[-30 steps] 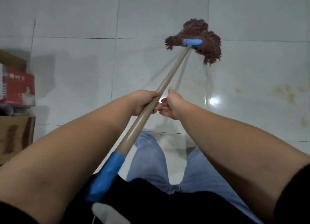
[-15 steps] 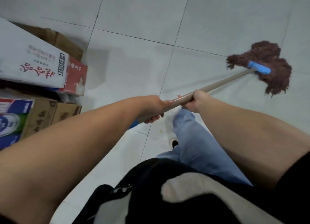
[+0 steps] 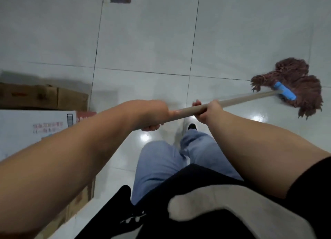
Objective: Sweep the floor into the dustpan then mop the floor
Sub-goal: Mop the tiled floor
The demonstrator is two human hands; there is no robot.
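Both fists stay wrapped round the mop handle [image 3: 247,97] — left hand [image 3: 152,116], right hand [image 3: 208,110] — as the mop head [image 3: 293,84] has swung well right of the cardboard boxes [image 3: 43,97] — mopping's underway.

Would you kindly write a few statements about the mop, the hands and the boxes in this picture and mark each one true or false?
1. Both the left hand and the right hand grip the mop handle. True.
2. The mop head is lifted clear off the floor. False: its brown strands lie on the tiles.
3. The clamp on the mop head is blue. True.
4. The cardboard boxes stand to the person's right. False: they are on the left.
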